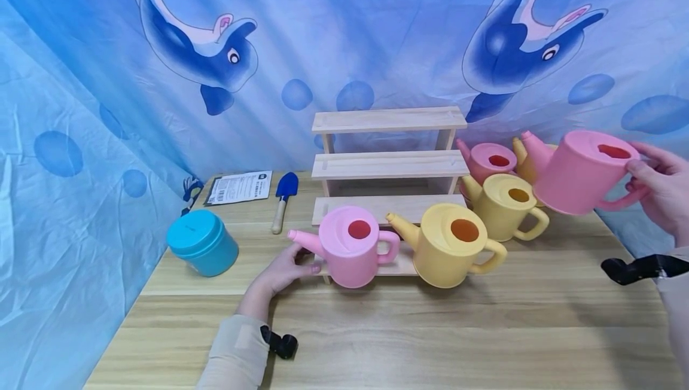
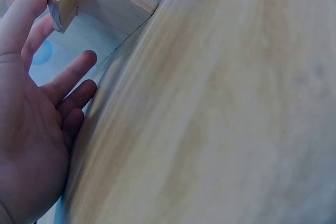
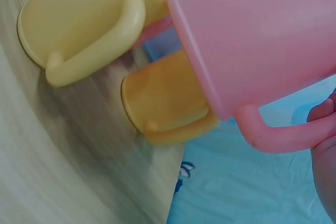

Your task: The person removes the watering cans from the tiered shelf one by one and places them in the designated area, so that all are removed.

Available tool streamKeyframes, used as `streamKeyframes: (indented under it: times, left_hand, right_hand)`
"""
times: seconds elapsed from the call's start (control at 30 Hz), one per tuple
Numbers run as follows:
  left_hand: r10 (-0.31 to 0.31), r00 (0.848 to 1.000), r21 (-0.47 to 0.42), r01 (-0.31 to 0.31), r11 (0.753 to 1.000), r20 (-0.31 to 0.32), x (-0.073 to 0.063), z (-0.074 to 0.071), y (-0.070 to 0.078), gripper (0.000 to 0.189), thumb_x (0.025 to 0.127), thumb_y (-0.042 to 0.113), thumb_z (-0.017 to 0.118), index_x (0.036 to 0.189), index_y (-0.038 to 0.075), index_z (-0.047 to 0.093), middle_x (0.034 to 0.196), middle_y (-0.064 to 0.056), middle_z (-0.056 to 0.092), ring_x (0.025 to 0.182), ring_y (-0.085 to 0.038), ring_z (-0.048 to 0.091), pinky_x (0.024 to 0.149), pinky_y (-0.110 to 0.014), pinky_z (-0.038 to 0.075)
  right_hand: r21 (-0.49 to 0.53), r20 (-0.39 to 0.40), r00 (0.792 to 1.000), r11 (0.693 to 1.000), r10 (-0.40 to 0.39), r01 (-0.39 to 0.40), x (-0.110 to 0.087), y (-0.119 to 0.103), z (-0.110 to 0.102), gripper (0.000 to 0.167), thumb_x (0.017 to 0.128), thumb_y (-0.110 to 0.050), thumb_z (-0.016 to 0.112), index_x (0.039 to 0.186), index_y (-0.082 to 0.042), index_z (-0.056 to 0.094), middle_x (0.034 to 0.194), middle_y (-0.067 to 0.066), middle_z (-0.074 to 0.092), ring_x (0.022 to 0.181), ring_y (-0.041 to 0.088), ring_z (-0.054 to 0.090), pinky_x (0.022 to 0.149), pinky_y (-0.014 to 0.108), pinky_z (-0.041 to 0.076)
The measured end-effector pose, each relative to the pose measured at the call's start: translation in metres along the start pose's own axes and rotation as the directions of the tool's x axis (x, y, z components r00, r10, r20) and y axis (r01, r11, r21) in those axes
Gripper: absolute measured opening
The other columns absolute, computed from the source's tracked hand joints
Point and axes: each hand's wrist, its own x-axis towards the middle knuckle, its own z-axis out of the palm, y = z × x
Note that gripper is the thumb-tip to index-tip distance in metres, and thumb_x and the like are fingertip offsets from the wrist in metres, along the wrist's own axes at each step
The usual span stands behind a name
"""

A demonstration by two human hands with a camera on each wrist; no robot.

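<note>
My right hand (image 1: 664, 189) grips the handle of a pink watering can (image 1: 581, 171), held up off the table at the right; its handle also shows in the right wrist view. At the front of a stepped wooden shelf (image 1: 390, 165), my left hand (image 1: 282, 270) pinches the left end of the lowest board between thumb and forefinger, the other fingers loose in the left wrist view. On that board stand a lighter pink watering can (image 1: 350, 255) and a yellow watering can (image 1: 449, 252), spouts to the left.
Right of the shelf stand another yellow watering can (image 1: 503, 210), a pink one (image 1: 487, 160) and a partly hidden orange-yellow one (image 3: 163, 95). Leftward are a turquoise lidded tub (image 1: 203, 243), a blue trowel (image 1: 286, 186) and a printed packet (image 1: 239, 188). A dolphin curtain (image 1: 377, 31) hangs behind.
</note>
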Motion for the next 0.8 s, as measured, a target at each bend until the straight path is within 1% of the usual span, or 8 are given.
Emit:
streamKeyframes:
  times: [0.07, 0.23, 0.33, 0.43, 0.53, 0.57, 0.67, 0.8]
  left_hand:
    - [0.027, 1.0, -0.001, -0.027, 1.0, -0.004, 0.002, 0.0, -0.004, 0.069, 0.08, 0.028, 0.075, 0.139, 0.014, 0.042, 0.144, -0.009, 0.04, 0.134, -0.032, 0.03, 0.107, -0.054, 0.023]
    - [0.094, 0.995, 0.002, -0.094, 0.996, -0.02, 0.013, 0.001, -0.027, 0.065, 0.079, 0.022, 0.075, 0.136, 0.012, 0.045, 0.141, -0.011, 0.043, 0.133, -0.032, 0.032, 0.108, -0.053, 0.022]
    - [0.094, 0.995, 0.0, -0.094, 0.996, -0.029, 0.015, 0.0, -0.034, 0.065, 0.079, 0.025, 0.076, 0.135, 0.016, 0.046, 0.14, -0.008, 0.045, 0.132, -0.03, 0.034, 0.108, -0.052, 0.023]
    - [0.094, 0.995, -0.007, -0.094, 0.996, -0.035, 0.015, 0.001, -0.036, 0.066, 0.077, 0.029, 0.077, 0.135, 0.018, 0.047, 0.139, -0.006, 0.045, 0.132, -0.029, 0.035, 0.107, -0.052, 0.024]
    - [0.089, 0.995, -0.007, -0.089, 0.996, -0.041, 0.015, 0.001, -0.036, 0.066, 0.076, 0.032, 0.077, 0.134, 0.021, 0.047, 0.139, -0.004, 0.046, 0.132, -0.028, 0.035, 0.107, -0.052, 0.024]
    - [0.086, 0.995, -0.005, -0.086, 0.996, -0.042, 0.015, 0.002, -0.036, 0.066, 0.076, 0.033, 0.077, 0.134, 0.022, 0.047, 0.139, -0.003, 0.045, 0.132, -0.028, 0.034, 0.107, -0.052, 0.024]
    - [0.09, 0.995, 0.002, -0.09, 0.996, -0.045, 0.015, 0.002, -0.036, 0.065, 0.076, 0.033, 0.077, 0.134, 0.024, 0.047, 0.14, -0.002, 0.045, 0.132, -0.027, 0.034, 0.107, -0.052, 0.024]
    - [0.103, 0.994, 0.004, -0.103, 0.995, -0.035, 0.016, 0.002, -0.035, 0.065, 0.078, 0.031, 0.076, 0.135, 0.021, 0.046, 0.14, -0.004, 0.044, 0.133, -0.029, 0.032, 0.107, -0.054, 0.023]
  right_hand:
    - [0.029, 0.009, 1.0, 0.999, -0.018, 0.018, -0.003, 0.003, -0.004, 0.037, 0.091, 0.001, 0.053, 0.127, -0.009, 0.058, 0.092, -0.002, 0.063, 0.067, 0.009, 0.053, 0.06, 0.012, 0.048]
    - [0.117, 0.036, 0.996, 0.99, -0.079, 0.074, -0.011, 0.01, -0.013, 0.035, 0.092, 0.005, 0.05, 0.126, -0.001, 0.057, 0.09, 0.002, 0.069, 0.062, 0.01, 0.055, 0.057, 0.013, 0.048]
    - [0.132, 0.018, 0.998, 0.99, -0.055, 0.052, -0.013, 0.02, -0.023, 0.036, 0.091, 0.004, 0.051, 0.126, -0.002, 0.058, 0.087, 0.003, 0.068, 0.06, 0.011, 0.055, 0.055, 0.015, 0.049]
    - [0.101, -0.015, 1.0, 0.995, -0.009, 0.011, -0.01, 0.041, -0.046, 0.039, 0.091, 0.005, 0.052, 0.129, -0.005, 0.056, 0.083, 0.003, 0.065, 0.058, 0.012, 0.055, 0.055, 0.016, 0.05]
    - [0.061, -0.04, 0.999, 0.998, 0.025, -0.023, -0.005, 0.07, -0.079, 0.044, 0.09, 0.004, 0.054, 0.132, -0.009, 0.053, 0.082, 0.001, 0.059, 0.058, 0.01, 0.057, 0.054, 0.017, 0.052]
    - [0.041, -0.06, 0.997, 0.998, 0.054, -0.051, -0.007, 0.074, -0.081, 0.047, 0.09, 0.002, 0.056, 0.134, -0.011, 0.052, 0.083, 0.0, 0.057, 0.058, 0.009, 0.057, 0.054, 0.018, 0.052]
    - [-0.011, -0.123, 0.986, 0.994, 0.111, -0.113, -0.02, 0.07, -0.066, 0.053, 0.087, -0.008, 0.063, 0.137, -0.016, 0.048, 0.086, -0.003, 0.051, 0.06, 0.006, 0.054, 0.053, 0.016, 0.051]
    - [-0.119, -0.232, 0.953, 0.967, 0.195, -0.227, -0.043, 0.054, -0.026, 0.067, 0.082, -0.024, 0.069, 0.143, -0.022, 0.04, 0.091, -0.003, 0.041, 0.064, 0.005, 0.047, 0.053, 0.013, 0.049]
